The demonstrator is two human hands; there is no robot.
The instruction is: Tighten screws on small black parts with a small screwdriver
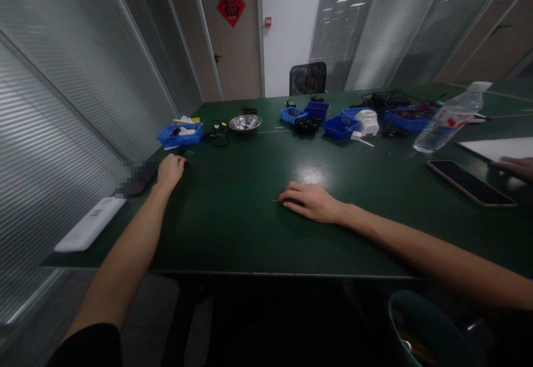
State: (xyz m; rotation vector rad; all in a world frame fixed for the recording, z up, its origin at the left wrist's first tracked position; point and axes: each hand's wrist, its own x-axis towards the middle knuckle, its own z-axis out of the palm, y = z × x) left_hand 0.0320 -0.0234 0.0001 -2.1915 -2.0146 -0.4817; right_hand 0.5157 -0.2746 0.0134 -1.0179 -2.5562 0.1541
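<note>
My right hand (311, 200) rests low over the middle of the green table, its fingers curled round what looks like a screwdriver (293, 202). A dark handle shows under the fingers, and a thin metal shaft points left. Farther out on the left, my left hand (170, 170) is at the tabletop with fingers drawn together. Something small and dark shows at its fingertips, too little to name. Close beyond that hand stands a blue tray (180, 137) with mixed small items; a dark flat object (144, 179) lies beside the wrist.
A metal bowl (245, 124), several blue bins (339, 128) and tangled cables (385, 100) stand toward the back. On the right are a tilted plastic bottle (452, 118), a phone (470, 182) and another person's hand (514, 166). A white case (89, 224) lies at the left edge.
</note>
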